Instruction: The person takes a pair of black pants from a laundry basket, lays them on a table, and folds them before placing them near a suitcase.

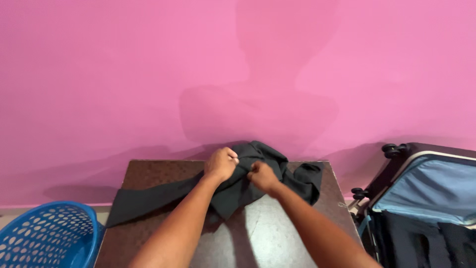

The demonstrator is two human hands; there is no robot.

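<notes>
A pink wall rises behind your dark brown table. An open suitcase stands at its right, a blue perforated basket at its left. The black garment lies bunched on the table's far half. Your left hand and right hand are fisted, gripping its cloth.

Matt black cloth garment on a glossy, speckled brown table; perforated blue plastic basket; suitcase lined in blue fabric; smooth pink wall
</notes>
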